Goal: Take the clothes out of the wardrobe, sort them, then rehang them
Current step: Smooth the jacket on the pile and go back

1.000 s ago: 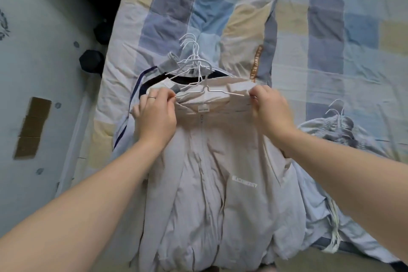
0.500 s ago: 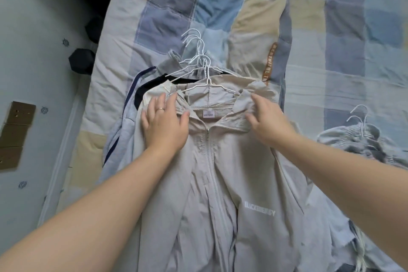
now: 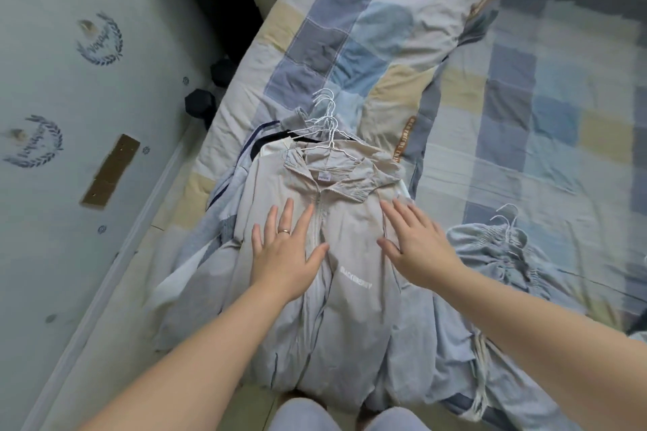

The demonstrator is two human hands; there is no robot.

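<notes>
A beige zip jacket (image 3: 353,308) on a white wire hanger lies on top of a pile of hung clothes at the near edge of the bed. My left hand (image 3: 285,248) lies flat on its chest left of the zip, fingers straight and spread. My right hand (image 3: 416,241) presses flat on the right chest, above the white lettering. Several white hanger hooks (image 3: 327,119) stick out beyond the collar. A dark-trimmed garment (image 3: 266,143) peeks from under the pile at the left.
A grey-blue gathered garment (image 3: 504,255) on hangers lies to the right on the bed. The checked quilt (image 3: 367,28) is bunched at the far side. The wall (image 3: 70,115) runs along the left, with two dark dumbbells (image 3: 199,103) in the gap.
Both hands let go of the collar and hanger, then slid down towards me onto the jacket's chest, flattening out. The view pulled back and shows more of the bed.
</notes>
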